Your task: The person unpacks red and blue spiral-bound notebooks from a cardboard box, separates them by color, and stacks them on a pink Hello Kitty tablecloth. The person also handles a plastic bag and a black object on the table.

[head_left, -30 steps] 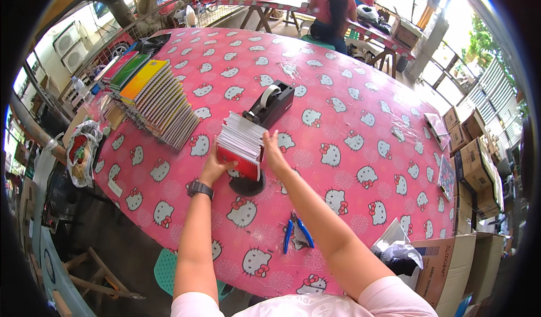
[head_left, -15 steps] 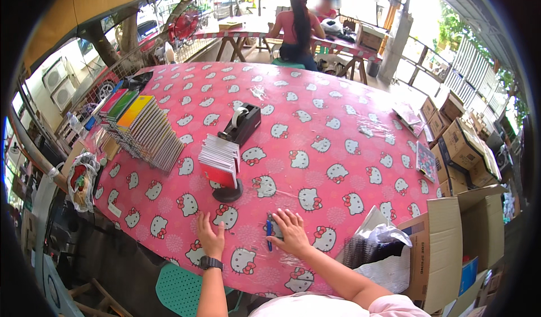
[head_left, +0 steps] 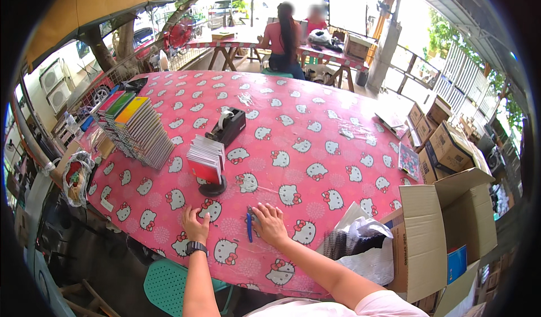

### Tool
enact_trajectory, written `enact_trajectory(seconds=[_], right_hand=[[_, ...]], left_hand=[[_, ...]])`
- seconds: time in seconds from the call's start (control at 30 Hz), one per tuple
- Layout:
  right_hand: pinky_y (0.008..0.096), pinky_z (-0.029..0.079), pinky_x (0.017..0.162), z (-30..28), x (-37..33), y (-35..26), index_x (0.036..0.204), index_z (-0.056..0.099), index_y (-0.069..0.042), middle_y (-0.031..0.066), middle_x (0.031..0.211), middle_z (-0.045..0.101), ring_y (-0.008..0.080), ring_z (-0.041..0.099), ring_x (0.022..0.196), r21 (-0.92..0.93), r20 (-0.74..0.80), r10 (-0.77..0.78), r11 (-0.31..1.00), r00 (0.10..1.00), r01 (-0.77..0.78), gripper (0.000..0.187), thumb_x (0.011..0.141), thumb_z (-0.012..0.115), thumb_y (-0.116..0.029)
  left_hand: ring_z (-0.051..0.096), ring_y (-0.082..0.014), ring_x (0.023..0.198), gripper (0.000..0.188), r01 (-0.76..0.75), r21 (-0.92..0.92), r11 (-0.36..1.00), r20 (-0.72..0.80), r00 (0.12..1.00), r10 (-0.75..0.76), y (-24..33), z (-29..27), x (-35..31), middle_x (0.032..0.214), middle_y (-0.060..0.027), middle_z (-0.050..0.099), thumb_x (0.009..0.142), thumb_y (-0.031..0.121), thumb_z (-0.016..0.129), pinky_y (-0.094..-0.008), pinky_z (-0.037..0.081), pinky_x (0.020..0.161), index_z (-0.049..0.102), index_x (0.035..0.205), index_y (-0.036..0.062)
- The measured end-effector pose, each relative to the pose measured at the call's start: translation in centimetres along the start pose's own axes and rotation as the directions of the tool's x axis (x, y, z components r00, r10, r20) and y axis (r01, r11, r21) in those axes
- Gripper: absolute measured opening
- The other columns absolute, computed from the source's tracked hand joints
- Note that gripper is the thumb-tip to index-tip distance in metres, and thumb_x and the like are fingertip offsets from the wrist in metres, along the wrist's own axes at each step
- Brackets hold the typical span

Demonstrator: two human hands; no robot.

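Observation:
My left hand (head_left: pixel 196 227) rests on the pink patterned tablecloth (head_left: pixel 186 210), fingers apart and holding nothing. To its right, my right hand (head_left: pixel 270 225) lies palm down on the cloth with its fingers stretched out. Against that hand's left side is a slim blue tool (head_left: pixel 249 228); a dark part next to it goes partly under the fingers, so its kind is unclear. Just beyond my left hand, a small row of red-covered booklets (head_left: pixel 204 159) stands upright on a round dark base (head_left: pixel 212 187). Behind them sits a black tape dispenser (head_left: pixel 228 126).
Tall stacks of spiral notebooks (head_left: pixel 138 131) stand at the left. An open cardboard box (head_left: pixel 420 238) is at the near right, beside plastic-wrapped spiral-bound items (head_left: pixel 358 241). A green stool (head_left: pixel 169 286) is by the near edge. Two people sit at a far table (head_left: pixel 332 58).
The whole view has shifted, so the table's things appear farther left. Both hands keep about the same places on the cloth, and the blue tool still lies beside the right hand.

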State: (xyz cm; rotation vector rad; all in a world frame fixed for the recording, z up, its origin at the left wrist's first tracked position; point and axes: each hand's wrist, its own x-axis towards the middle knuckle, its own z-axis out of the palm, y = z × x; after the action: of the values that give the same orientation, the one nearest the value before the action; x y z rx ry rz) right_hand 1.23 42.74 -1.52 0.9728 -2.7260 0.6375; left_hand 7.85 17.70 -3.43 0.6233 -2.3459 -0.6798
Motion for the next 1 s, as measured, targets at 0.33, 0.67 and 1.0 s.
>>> enact_trajectory(seconds=[0.33,0.67,1.0], right_hand=[[0.0478,0.022,0.104,-0.2,0.1,-0.4,0.127,0.044,-0.013,0.0110,0.133,0.042,0.0303,0.033,0.126,-0.024,-0.011,0.015,1.000,1.000,-0.016,0.046,0.087,0.051,-0.033],[0.0473,0.022,0.104,-0.4,0.0,0.1,0.128,0.043,-0.012,0.0104,0.133,0.041,0.0289,0.032,0.126,-0.027,0.002,-0.001,1.000,1.000,0.001,0.049,0.085,0.052,-0.034],[0.0476,0.024,0.102,-0.2,0.0,-0.3,0.126,0.045,-0.013,0.0099,0.132,0.042,0.0291,0.034,0.125,0.026,-0.051,0.015,1.000,0.999,-0.014,0.046,0.085,0.053,-0.032]], left_hand=[[0.043,-0.0338,0.115,0.035,-0.006,0.032,0.999,-0.026,1.000,0.007,-0.1,0.2,-0.1,0.119,-0.0153,0.052,0.067,0.026,0.071,-0.0484,0.028,0.101,0.061,0.094,0.0065],[0.046,-0.0328,0.110,0.032,-0.009,0.038,0.999,-0.070,0.997,0.012,-0.2,0.7,0.3,0.110,-0.0140,0.055,0.065,0.027,0.071,-0.0490,0.031,0.098,0.061,0.088,0.0081],[0.045,-0.0339,0.110,0.033,-0.075,0.119,0.990,-0.044,0.996,0.081,-1.1,0.4,0.4,0.112,-0.0144,0.053,0.066,0.028,0.071,-0.0487,0.032,0.096,0.060,0.091,0.0079]])
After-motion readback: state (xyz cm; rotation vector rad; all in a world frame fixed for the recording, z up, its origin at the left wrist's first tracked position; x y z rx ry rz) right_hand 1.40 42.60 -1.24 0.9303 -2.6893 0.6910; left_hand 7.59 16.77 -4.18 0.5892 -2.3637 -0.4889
